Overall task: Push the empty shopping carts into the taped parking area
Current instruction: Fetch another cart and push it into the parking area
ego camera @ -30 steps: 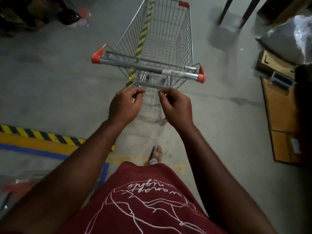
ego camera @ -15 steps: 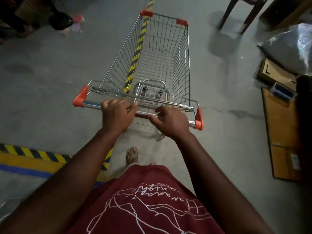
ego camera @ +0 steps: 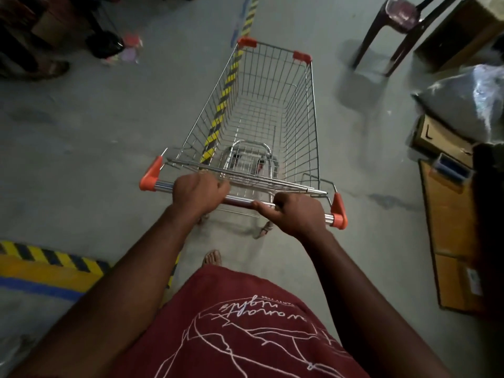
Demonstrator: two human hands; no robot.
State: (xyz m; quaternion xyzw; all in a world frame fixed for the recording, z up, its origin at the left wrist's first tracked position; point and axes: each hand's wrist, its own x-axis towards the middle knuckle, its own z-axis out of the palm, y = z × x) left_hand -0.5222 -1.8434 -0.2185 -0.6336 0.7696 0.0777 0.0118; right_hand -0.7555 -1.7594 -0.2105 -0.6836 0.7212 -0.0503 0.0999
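Both hands now wrapped on the handle bar (ego camera: 240,200) of the empty wire shopping cart (ego camera: 261,115): left hand (ego camera: 197,192) toward the left end, right hand (ego camera: 298,216) toward the right. A second ago they hung short of the bar, gripping nothing. Cart straddles the striped floor tape (ego camera: 226,85); pushing can likely begin.

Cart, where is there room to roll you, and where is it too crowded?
Bare floor lies left of the cart, up to the striped tape. A narrower strip runs right, before the boxes. The chair, bag and boxes crowd the right.
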